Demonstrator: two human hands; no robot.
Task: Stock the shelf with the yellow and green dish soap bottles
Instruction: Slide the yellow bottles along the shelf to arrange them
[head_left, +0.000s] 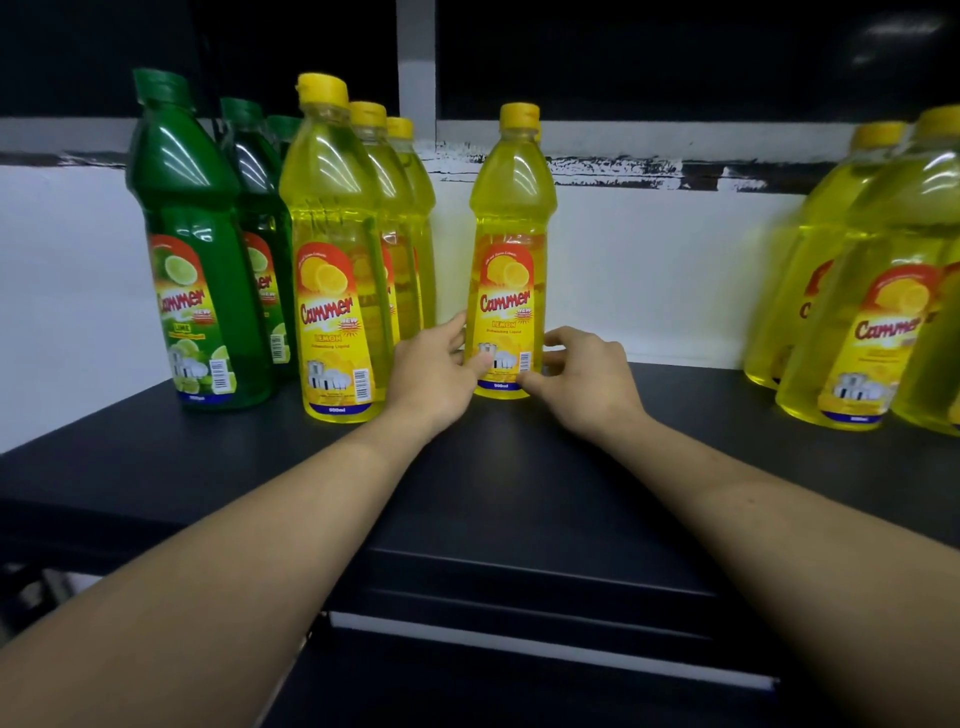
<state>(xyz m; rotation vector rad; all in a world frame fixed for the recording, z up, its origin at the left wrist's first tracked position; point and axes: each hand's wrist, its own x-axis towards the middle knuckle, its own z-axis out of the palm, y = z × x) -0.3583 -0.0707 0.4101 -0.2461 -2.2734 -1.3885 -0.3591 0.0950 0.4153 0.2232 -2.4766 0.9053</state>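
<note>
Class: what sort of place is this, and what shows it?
Probably a shop or stockroom: a dark flat shelf carries front-to-back rows of identical green plastic dish soap bottles and yellow plastic dish soap bottles, with barcoded labels.

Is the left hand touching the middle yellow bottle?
Touching. The head view shows the left hand, thumb on the label of the middle yellow bottle.

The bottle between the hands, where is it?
Head view: the bottle stands upright on the shelf, right of the yellow row, left hand and right hand at its base.
</note>
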